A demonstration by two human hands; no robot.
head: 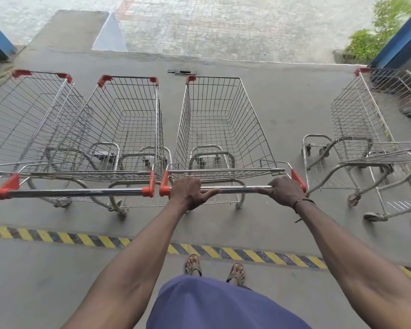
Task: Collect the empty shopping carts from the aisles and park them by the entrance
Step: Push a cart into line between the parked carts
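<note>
An empty wire shopping cart (223, 124) with orange corner caps stands straight ahead of me. My left hand (190, 192) grips the left part of its chrome handle bar (235, 189). My right hand (286, 191) grips the right part of the same bar. Beside it on the left stands a second empty cart (126, 124), handle to handle with mine. A third empty cart (26, 115) is further left, close against the second.
Another empty cart (370, 119) stands apart at the right, with bare concrete between it and mine. A yellow-and-black striped line (247, 254) crosses the floor by my feet. Ahead, the concrete ends at a paved yard; blue door frames (399, 41) flank the opening.
</note>
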